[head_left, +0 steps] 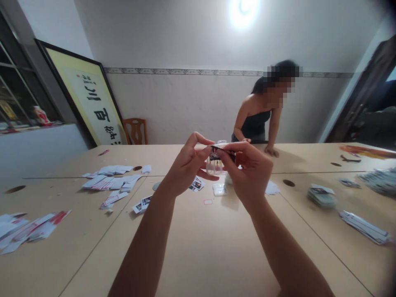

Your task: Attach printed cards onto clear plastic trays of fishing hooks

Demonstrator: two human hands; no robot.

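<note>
Both hands are raised together over the middle of the table. My left hand (pixel 188 165) grips the left side of a small clear plastic case (pixel 215 167), its fingers partly behind it. A dark printed card (pixel 218 153) lies against the upper part of the case. My right hand (pixel 250 165) pinches the card at its right end, thumb in front. Beneath the hands, another clear case (pixel 220 189) lies on the table, with printed cards (pixel 197 184) to its left. A small red-outlined label (pixel 208 202) lies nearer to me.
White paper strips (pixel 108 181) are piled at the left, more (pixel 34 231) nearer. Stacked clear cases (pixel 321 196) and a bundle of strips (pixel 365 227) lie at the right. A person (pixel 260 111) leans on the table's far edge (pixel 173 145).
</note>
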